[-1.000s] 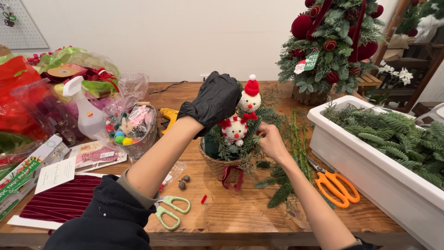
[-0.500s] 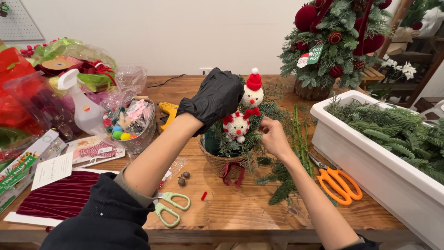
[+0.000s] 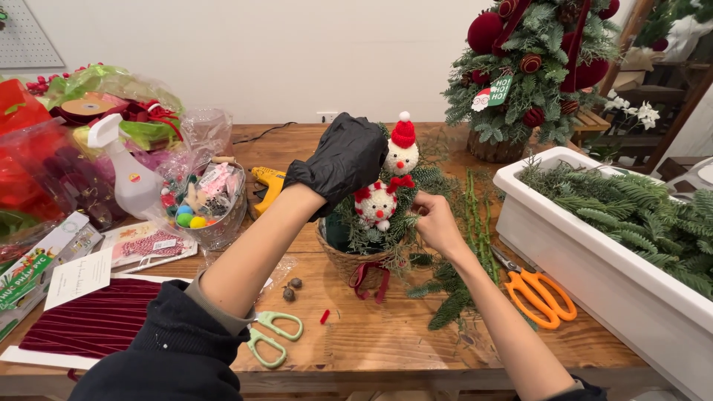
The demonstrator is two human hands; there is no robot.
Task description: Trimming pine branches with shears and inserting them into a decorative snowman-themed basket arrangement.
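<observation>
Compared with the moment before, both hands stay at the small wicker basket [image 3: 349,260] in nearly the same pose; the view has only drifted slightly.

The basket sits mid-counter [image 3: 386,349] and holds evergreen sprigs and two knitted snowman figures [image 3: 386,186] with red hats. A long white planter box [image 3: 594,260] to the right is filled with cut fir branches [image 3: 639,204]. A clear tub [image 3: 212,204] to the left holds coloured pom-poms and small trimmings.

The left hand [image 3: 343,160], in a black glove, arches over the top of the arrangement, fingers curled together against the greenery behind the snowmen. The bare right hand [image 3: 437,223] reaches in from the side, fingers pinched on a sprig at the basket's edge. Orange shears [image 3: 538,293] lie just right of the right forearm, and green scissors [image 3: 271,338] lie near the left elbow.
</observation>
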